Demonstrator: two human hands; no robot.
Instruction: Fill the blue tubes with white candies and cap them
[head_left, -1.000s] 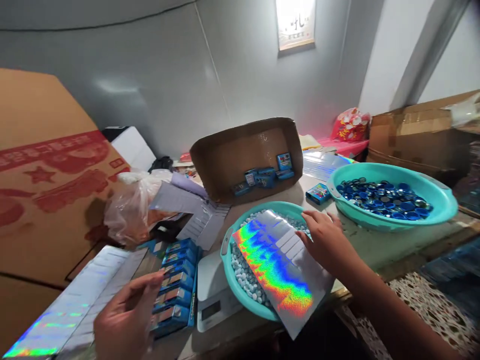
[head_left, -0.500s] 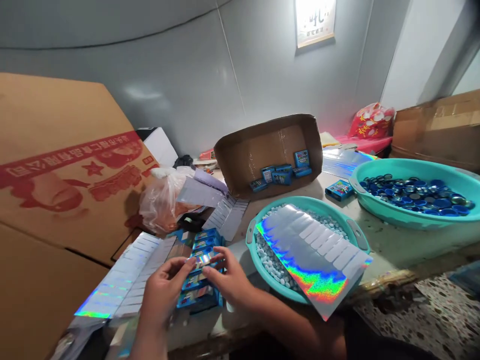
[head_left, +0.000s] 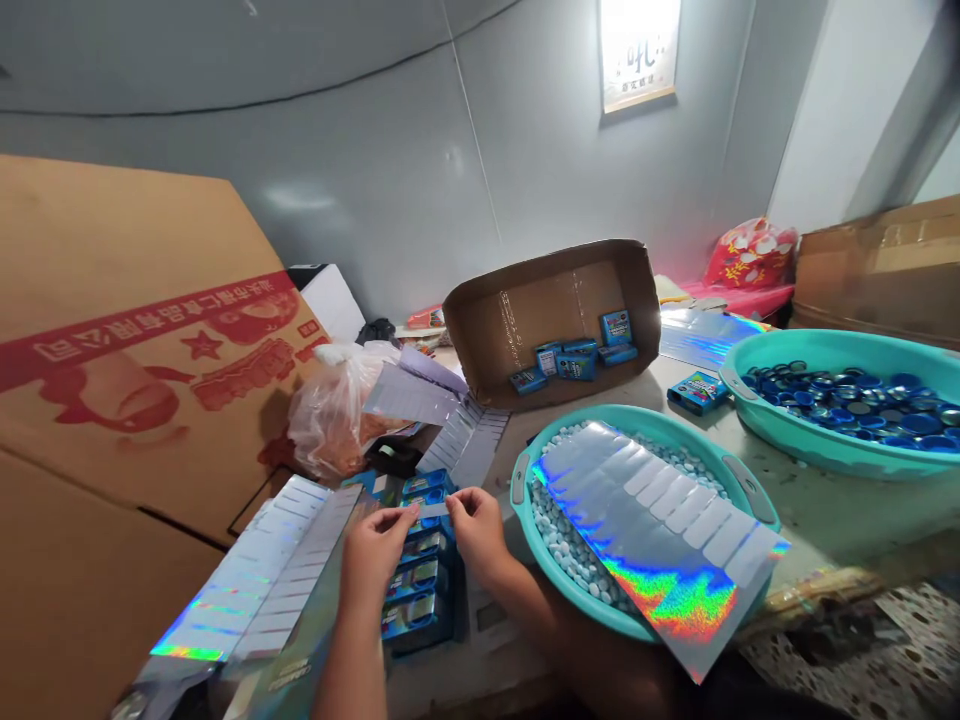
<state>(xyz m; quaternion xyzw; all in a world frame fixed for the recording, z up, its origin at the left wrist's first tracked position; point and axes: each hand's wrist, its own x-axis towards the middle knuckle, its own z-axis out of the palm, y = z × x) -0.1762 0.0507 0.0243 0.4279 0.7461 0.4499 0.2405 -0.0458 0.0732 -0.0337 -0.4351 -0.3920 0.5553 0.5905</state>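
A small pale sticker strip (head_left: 433, 510) is stretched between my two hands. My left hand (head_left: 375, 545) pinches its left end between thumb and finger, and my right hand (head_left: 478, 530) pinches the other end. Directly beneath them, a row of small blue printed boxes (head_left: 417, 617) stands on the table, the farther ones partly covered by my fingers. To the right, a sheet of shiny silver stickers (head_left: 637, 530), some of them gone, lies across a teal basin (head_left: 521, 500) of small pale tablets (head_left: 559, 535).
More sticker sheets (head_left: 262, 570) lie at left beside a big carton (head_left: 150, 300). Behind, a tipped cardboard box (head_left: 487, 330) holds several blue boxes. Another blue box (head_left: 697, 392) sits near a second teal basin (head_left: 757, 405) of blue round tins. A plastic bag (head_left: 330, 400) slumps at the back left.
My hands have shifted toward a farther box in the row, and the strip is now pulled straight between them. The whole view has moved slightly.
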